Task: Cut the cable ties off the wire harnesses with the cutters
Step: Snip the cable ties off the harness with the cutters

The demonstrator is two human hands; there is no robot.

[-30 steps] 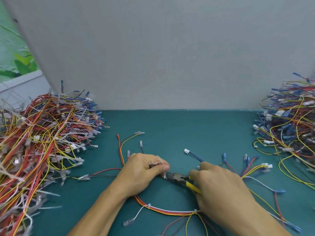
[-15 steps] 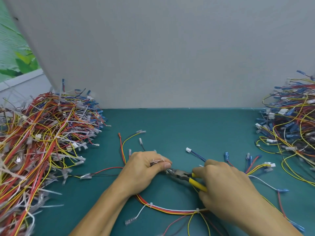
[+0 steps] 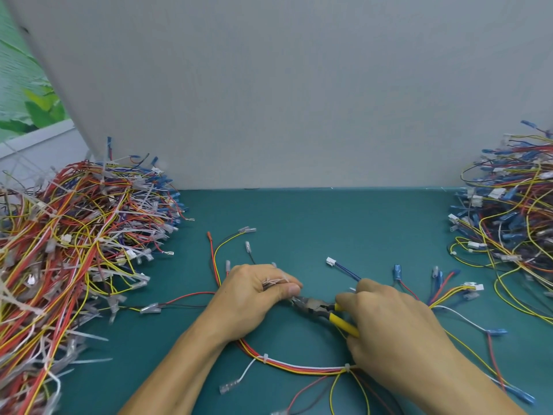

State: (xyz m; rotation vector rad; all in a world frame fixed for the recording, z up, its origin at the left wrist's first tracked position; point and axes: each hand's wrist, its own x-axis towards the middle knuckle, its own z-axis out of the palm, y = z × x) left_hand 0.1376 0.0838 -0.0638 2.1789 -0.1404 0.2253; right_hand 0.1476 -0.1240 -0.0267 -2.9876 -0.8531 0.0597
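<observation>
The left hand [image 3: 251,298] is pinching a red-and-yellow wire harness [image 3: 299,366]; the right hand [image 3: 386,324] is gripping yellow-handled steel cutters [image 3: 314,305], tips apparently under the left thumb. Tangled wire heaps [image 3: 74,250] are flanking both.

Bright, even light, soft shadows, sharp centre, wide-angle bowing at edges.

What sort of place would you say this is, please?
Probably a wire-harness rework bench: a heap of tied harnesses on a teal mat, a grey partition behind, yellow-handled cutters in the right hand.
</observation>
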